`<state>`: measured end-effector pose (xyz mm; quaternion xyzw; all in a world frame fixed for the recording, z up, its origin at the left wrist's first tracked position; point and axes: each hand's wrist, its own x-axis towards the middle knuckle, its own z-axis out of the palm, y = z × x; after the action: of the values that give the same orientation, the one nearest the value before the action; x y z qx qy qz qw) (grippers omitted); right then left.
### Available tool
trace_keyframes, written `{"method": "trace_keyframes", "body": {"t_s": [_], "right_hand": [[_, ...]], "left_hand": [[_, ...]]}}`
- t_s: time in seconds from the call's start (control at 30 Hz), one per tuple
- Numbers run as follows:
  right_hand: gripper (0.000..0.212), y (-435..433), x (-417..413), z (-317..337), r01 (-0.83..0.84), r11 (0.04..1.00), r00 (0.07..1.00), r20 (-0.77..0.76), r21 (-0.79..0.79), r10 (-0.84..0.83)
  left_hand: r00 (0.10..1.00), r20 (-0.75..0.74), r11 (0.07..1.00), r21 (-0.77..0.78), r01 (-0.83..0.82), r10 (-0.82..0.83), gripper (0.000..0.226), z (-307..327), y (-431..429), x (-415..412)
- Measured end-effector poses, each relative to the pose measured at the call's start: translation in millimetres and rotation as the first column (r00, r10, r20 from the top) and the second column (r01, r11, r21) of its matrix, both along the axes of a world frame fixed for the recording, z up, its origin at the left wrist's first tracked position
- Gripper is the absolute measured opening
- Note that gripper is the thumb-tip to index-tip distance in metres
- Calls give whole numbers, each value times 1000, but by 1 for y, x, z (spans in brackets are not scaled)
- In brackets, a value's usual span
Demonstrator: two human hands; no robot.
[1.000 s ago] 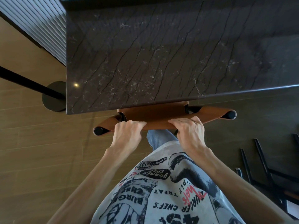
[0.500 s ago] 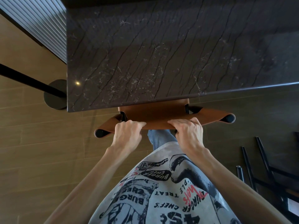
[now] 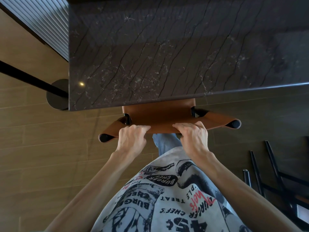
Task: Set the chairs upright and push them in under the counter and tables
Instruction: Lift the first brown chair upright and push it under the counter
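Note:
A brown leather chair point(image 3: 160, 117) with black frame ends stands upright right in front of me, its seat mostly hidden under the dark marble counter point(image 3: 167, 52). Only the curved backrest and a strip of seat show past the counter's near edge. My left hand point(image 3: 132, 136) grips the top of the backrest left of centre. My right hand point(image 3: 192, 133) grips it right of centre. Both hands have fingers curled over the leather edge.
At the lower right a second chair's black metal legs point(image 3: 270, 171) lie on the wooden floor. A black round base with a black bar point(image 3: 56, 93) sits left of the counter. A ribbed panel wall point(image 3: 41, 22) runs at the upper left.
The chair has slid slightly further under the counter, so less of the seat shows. Both hands have kept their grip on the backrest.

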<state>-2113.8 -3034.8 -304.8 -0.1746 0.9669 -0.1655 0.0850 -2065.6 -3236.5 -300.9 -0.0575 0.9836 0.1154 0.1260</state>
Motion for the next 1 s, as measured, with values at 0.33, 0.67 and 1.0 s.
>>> {"method": "trace_keyframes", "body": {"t_s": [0.33, 0.67, 1.0], "right_hand": [[40, 0, 5, -1, 33, 999, 999, 6, -20, -33], [44, -6, 10, 0, 16, 1000, 999, 34, 3, -16], [43, -11, 6, 5, 24, 1000, 1000, 0, -11, -24]], "left_hand": [[998, -4, 998, -8, 56, -56, 54, 6, -4, -3], [997, 46, 998, -10, 55, -55, 57, 12, -11, -2], [998, 37, 999, -5, 47, -47, 50, 16, -14, -6]]}}
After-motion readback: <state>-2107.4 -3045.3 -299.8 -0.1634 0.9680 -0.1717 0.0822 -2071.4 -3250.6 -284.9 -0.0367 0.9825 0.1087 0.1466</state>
